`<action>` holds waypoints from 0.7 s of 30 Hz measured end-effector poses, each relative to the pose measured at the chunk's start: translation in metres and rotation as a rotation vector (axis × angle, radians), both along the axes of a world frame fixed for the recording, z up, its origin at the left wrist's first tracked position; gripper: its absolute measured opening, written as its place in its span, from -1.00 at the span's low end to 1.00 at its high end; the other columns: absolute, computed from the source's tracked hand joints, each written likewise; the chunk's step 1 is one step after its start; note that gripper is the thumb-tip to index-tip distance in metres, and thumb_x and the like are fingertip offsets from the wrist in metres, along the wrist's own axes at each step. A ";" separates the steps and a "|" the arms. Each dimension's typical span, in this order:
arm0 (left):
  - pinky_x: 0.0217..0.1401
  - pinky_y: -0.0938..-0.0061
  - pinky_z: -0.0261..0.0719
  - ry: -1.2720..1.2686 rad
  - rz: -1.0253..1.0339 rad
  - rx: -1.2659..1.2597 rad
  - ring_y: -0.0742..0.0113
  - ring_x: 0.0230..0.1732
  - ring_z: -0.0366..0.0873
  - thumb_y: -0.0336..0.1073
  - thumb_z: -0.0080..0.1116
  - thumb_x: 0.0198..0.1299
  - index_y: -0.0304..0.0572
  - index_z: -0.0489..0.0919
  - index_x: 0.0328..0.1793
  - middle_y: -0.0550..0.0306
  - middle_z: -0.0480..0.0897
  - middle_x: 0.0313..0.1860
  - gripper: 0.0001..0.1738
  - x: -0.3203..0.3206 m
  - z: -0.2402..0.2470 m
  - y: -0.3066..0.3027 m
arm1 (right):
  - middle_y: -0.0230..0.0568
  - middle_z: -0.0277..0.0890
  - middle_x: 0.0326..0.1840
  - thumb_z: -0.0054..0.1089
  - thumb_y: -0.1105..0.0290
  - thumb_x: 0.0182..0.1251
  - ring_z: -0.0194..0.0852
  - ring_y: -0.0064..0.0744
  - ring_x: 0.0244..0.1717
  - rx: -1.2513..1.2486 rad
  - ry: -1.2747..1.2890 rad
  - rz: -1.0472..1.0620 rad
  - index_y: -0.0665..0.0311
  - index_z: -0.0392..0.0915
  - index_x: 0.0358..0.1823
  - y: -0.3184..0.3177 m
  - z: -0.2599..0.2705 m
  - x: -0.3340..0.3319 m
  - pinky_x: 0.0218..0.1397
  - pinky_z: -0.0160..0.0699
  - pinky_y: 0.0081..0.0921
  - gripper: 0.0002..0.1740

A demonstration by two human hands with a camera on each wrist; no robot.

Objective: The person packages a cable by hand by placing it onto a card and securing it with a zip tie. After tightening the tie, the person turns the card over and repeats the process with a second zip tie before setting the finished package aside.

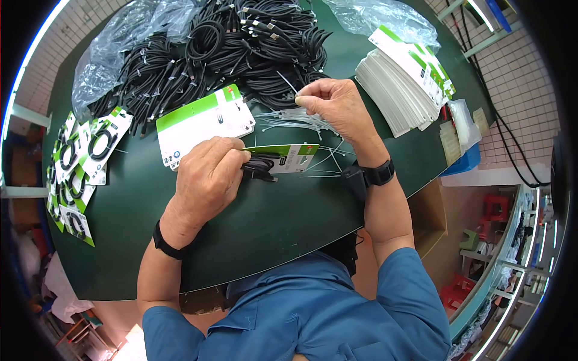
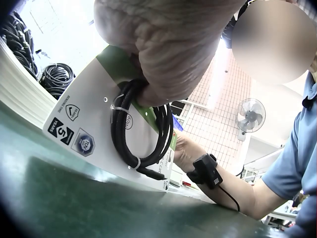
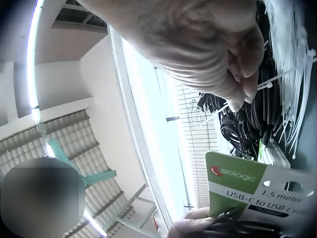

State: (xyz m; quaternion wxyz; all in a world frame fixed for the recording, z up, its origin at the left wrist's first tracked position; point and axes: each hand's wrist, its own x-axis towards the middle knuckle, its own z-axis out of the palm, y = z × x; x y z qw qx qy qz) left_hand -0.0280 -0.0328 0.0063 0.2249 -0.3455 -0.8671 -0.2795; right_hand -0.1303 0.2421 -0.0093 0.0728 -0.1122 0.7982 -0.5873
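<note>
My left hand (image 1: 209,174) grips a green-and-white card (image 1: 299,158) with a coiled black cable (image 1: 260,167) against it. In the left wrist view the coil (image 2: 119,134) lies on the card's face (image 2: 94,109), with pale ties around it. My right hand (image 1: 338,108) pinches a thin white cable tie (image 1: 286,82) between thumb and fingertips, above the loose ties (image 1: 295,120). The right wrist view shows the tie (image 3: 277,78) crossing the fingertips of the right hand (image 3: 198,44), with the printed card (image 3: 237,183) below.
A heap of black coiled cables (image 1: 229,51) covers the back. Blank-looking cards (image 1: 205,123) lie left of centre; a tall card stack (image 1: 397,90) stands at right. Cards with cables (image 1: 99,144) pile up at far left. Plastic bags (image 1: 108,66) lie at the back.
</note>
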 end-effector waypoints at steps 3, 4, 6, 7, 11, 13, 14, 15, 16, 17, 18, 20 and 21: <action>-0.19 0.26 0.68 0.015 0.001 0.009 0.08 -0.24 0.71 -0.67 0.34 -0.15 -0.28 0.59 -0.24 0.05 0.69 -0.21 -0.70 -0.001 0.000 0.002 | -0.36 0.71 -0.34 0.43 0.46 0.38 0.61 -0.66 -0.38 -0.040 -0.024 -0.005 0.39 0.80 -0.16 -0.003 0.001 0.002 -0.30 0.57 -0.69 -0.87; -0.20 0.27 0.67 0.026 0.000 0.012 0.11 -0.25 0.69 -0.65 0.35 -0.12 -0.27 0.59 -0.25 0.08 0.68 -0.22 -0.72 -0.001 0.000 0.002 | -0.37 0.71 -0.34 0.43 0.47 0.38 0.61 -0.67 -0.38 -0.062 -0.032 -0.008 0.39 0.79 -0.17 -0.005 0.001 0.002 -0.31 0.56 -0.69 -0.88; -0.20 0.28 0.67 0.024 0.001 0.009 0.11 -0.25 0.70 -0.65 0.35 -0.12 -0.27 0.59 -0.24 0.08 0.68 -0.21 -0.72 -0.001 0.001 0.001 | -0.36 0.71 -0.33 0.42 0.47 0.39 0.61 -0.68 -0.38 -0.081 -0.035 -0.009 0.39 0.78 -0.17 -0.006 -0.001 0.002 -0.31 0.56 -0.70 -0.89; -0.20 0.28 0.67 0.023 0.002 0.007 0.11 -0.25 0.70 -0.65 0.35 -0.12 -0.27 0.58 -0.24 0.08 0.68 -0.21 -0.72 -0.001 0.001 0.001 | -0.36 0.71 -0.32 0.41 0.47 0.40 0.62 -0.69 -0.38 -0.098 -0.035 -0.010 0.38 0.78 -0.17 -0.007 -0.002 0.001 -0.32 0.56 -0.71 -0.89; -0.20 0.28 0.67 0.013 -0.006 0.011 0.11 -0.25 0.70 -0.65 0.35 -0.12 -0.27 0.58 -0.23 0.08 0.68 -0.21 -0.71 -0.002 -0.002 0.002 | -0.34 0.73 -0.28 0.39 0.45 0.43 0.62 -0.72 -0.38 -0.053 -0.026 -0.032 0.38 0.78 -0.14 -0.010 0.000 0.003 -0.34 0.54 -0.74 -0.87; -0.19 0.28 0.67 0.008 -0.010 0.012 0.11 -0.25 0.70 -0.65 0.35 -0.13 -0.27 0.58 -0.23 0.08 0.68 -0.21 -0.70 -0.002 -0.002 0.002 | -0.33 0.74 -0.26 0.39 0.45 0.44 0.63 -0.73 -0.38 -0.024 -0.021 -0.042 0.37 0.79 -0.12 -0.011 0.002 0.005 -0.35 0.54 -0.75 -0.86; -0.19 0.28 0.67 0.001 -0.011 0.010 0.11 -0.24 0.70 -0.65 0.36 -0.13 -0.27 0.58 -0.23 0.08 0.68 -0.21 -0.70 -0.003 -0.002 0.002 | -0.33 0.75 -0.25 0.39 0.44 0.45 0.63 -0.73 -0.38 -0.004 -0.003 -0.038 0.36 0.80 -0.09 -0.011 0.003 0.005 -0.35 0.54 -0.74 -0.85; -0.19 0.28 0.67 -0.007 -0.012 0.008 0.11 -0.24 0.70 -0.65 0.36 -0.13 -0.27 0.58 -0.23 0.07 0.68 -0.21 -0.70 -0.003 -0.002 0.002 | -0.33 0.75 -0.24 0.39 0.43 0.46 0.63 -0.72 -0.37 0.015 0.013 -0.034 0.35 0.80 -0.07 -0.012 0.004 0.006 -0.35 0.55 -0.74 -0.84; -0.19 0.28 0.68 -0.017 -0.014 0.006 0.11 -0.24 0.70 -0.65 0.36 -0.13 -0.27 0.58 -0.23 0.07 0.68 -0.21 -0.70 -0.003 -0.002 0.002 | -0.33 0.76 -0.23 0.38 0.42 0.47 0.63 -0.72 -0.37 0.033 0.028 -0.031 0.34 0.81 -0.04 -0.011 0.004 0.007 -0.35 0.55 -0.74 -0.83; -0.19 0.28 0.68 -0.021 -0.018 0.001 0.11 -0.24 0.70 -0.65 0.36 -0.13 -0.27 0.58 -0.23 0.07 0.68 -0.21 -0.70 -0.004 -0.002 0.002 | -0.33 0.76 -0.23 0.38 0.42 0.47 0.63 -0.72 -0.37 0.029 0.024 -0.036 0.34 0.81 -0.04 -0.011 0.003 0.006 -0.35 0.55 -0.74 -0.83; -0.19 0.28 0.68 -0.018 -0.017 0.007 0.11 -0.24 0.70 -0.65 0.35 -0.13 -0.27 0.58 -0.23 0.07 0.68 -0.21 -0.70 -0.004 -0.003 0.002 | -0.33 0.77 -0.22 0.38 0.41 0.48 0.63 -0.72 -0.37 0.020 0.060 -0.030 0.33 0.82 -0.03 -0.010 0.000 0.005 -0.34 0.54 -0.74 -0.82; -0.20 0.29 0.68 -0.015 -0.019 0.013 0.11 -0.24 0.70 -0.65 0.35 -0.13 -0.27 0.58 -0.24 0.07 0.69 -0.21 -0.71 -0.005 -0.003 0.001 | -0.34 0.78 -0.21 0.38 0.39 0.50 0.64 -0.71 -0.36 -0.003 0.130 -0.021 0.30 0.83 0.00 -0.008 -0.007 0.003 -0.34 0.53 -0.75 -0.81; -0.20 0.29 0.68 -0.022 -0.026 0.002 0.11 -0.24 0.70 -0.65 0.35 -0.13 -0.27 0.58 -0.24 0.07 0.69 -0.21 -0.71 -0.005 -0.003 0.001 | -0.34 0.78 -0.21 0.38 0.39 0.50 0.64 -0.71 -0.36 -0.013 0.124 -0.028 0.30 0.83 0.00 -0.009 -0.006 0.004 -0.34 0.53 -0.75 -0.81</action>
